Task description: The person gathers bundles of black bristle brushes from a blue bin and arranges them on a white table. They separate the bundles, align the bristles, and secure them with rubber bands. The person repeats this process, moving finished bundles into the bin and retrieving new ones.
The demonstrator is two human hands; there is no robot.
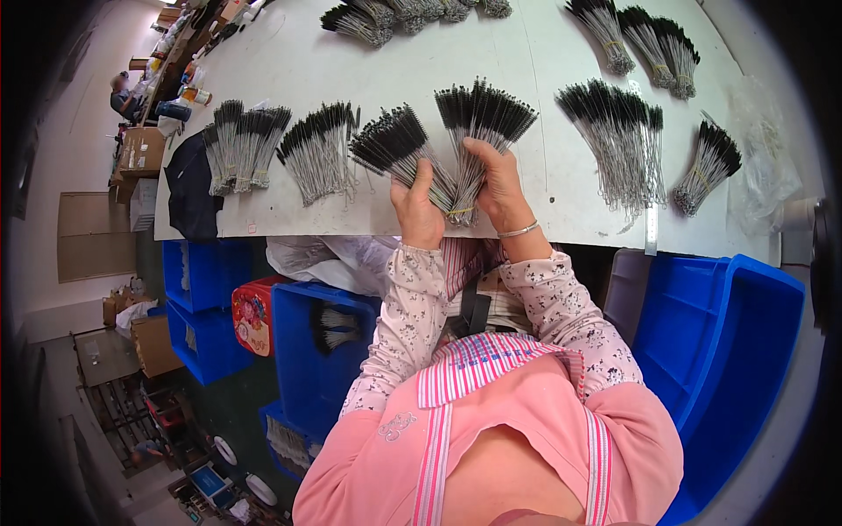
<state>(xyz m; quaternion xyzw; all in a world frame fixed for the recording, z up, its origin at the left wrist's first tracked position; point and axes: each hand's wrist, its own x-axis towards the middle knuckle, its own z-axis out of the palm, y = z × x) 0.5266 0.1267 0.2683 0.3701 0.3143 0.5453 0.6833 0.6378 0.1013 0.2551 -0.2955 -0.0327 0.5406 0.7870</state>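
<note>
My left hand (419,209) is closed round a fanned bundle of wire brushes (393,143) with black bristles and thin twisted-wire stems. A second bundle of brushes (484,112) is in my right hand (502,186), its thumb laid across the stems. Both bundles point away from me, and their stem ends meet near a yellow tie (460,211) just above the table's front edge. Whether the tie goes round both bundles I cannot tell. Left of my hands lies a loose spread of brushes (320,153); to the right is a wider spread (617,145).
Tied brush bundles (248,145) lie at the table's left, with others along the far side. A small bundle (707,167) lies by clear plastic film (761,145) at the right. A metal ruler (652,230) overhangs the front edge. Blue bins (745,351) flank me below.
</note>
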